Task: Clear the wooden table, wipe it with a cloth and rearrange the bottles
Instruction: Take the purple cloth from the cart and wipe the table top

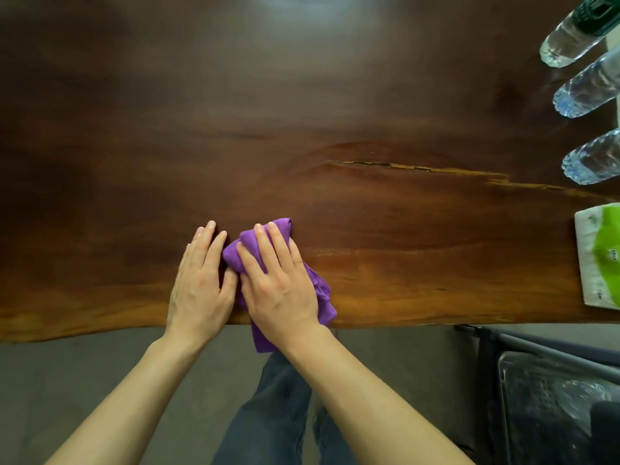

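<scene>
— Where do we stand with the purple cloth [250, 245]?

— It lies bunched at the near edge of the wooden table [302, 112], one tail hanging off that edge toward us. Our right hand [278, 280] lies flat on top of it, fingers spread, pressing rather than gripping. Our left hand [201, 280] lies flat just beside the cloth on its left, thumb touching the fabric, holding nothing.

— And which way does it run?

— Its long axis goes from the hanging tail away from us, tilted slightly. The right hand is clearly the one to drive it.

— What's around the cloth?

— Dark bare wood spreads beyond and to both sides. Well off to its right stand three clear water bottles [585, 87] and a tissue pack [600, 256]. We judge wiping is underway; the bottles wait.
</scene>
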The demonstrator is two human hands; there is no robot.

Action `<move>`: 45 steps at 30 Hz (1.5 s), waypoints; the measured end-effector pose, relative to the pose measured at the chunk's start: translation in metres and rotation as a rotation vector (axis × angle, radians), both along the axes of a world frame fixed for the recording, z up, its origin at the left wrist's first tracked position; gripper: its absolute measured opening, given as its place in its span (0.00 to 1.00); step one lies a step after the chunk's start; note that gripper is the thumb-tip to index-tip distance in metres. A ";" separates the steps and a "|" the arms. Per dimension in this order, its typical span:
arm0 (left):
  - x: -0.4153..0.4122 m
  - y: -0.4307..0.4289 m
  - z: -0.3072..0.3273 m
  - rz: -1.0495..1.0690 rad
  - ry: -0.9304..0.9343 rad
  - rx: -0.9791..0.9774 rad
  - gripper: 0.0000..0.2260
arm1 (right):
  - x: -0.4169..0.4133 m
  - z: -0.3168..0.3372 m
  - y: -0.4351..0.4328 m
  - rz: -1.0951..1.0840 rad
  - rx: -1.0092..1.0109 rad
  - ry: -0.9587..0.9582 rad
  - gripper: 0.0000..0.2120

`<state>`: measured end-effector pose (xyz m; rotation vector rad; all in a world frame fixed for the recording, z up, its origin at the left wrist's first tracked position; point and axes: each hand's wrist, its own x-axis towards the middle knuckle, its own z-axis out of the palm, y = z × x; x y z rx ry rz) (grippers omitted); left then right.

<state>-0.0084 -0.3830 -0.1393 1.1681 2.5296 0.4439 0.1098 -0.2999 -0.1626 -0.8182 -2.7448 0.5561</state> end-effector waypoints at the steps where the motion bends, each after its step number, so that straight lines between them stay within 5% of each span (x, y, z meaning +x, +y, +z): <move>1: -0.001 -0.001 -0.001 0.000 -0.002 0.007 0.25 | -0.008 -0.001 0.004 0.028 0.008 -0.006 0.22; 12: 0.000 -0.001 -0.004 0.021 0.061 -0.014 0.25 | -0.069 0.009 0.112 -0.073 -0.004 -0.085 0.23; 20: 0.004 -0.001 -0.002 0.032 0.060 -0.037 0.25 | 0.014 0.010 0.222 -0.461 0.064 -0.112 0.23; 30: -0.007 0.006 0.005 0.017 0.080 -0.072 0.25 | 0.094 0.007 0.249 -0.731 0.076 -0.160 0.20; 38: -0.048 0.067 0.023 -0.011 0.075 -0.018 0.15 | 0.097 0.020 0.251 -0.721 -0.033 0.080 0.16; 45: -0.076 0.142 0.032 -0.063 0.062 0.010 0.19 | 0.092 0.045 0.286 -0.656 -0.046 0.195 0.16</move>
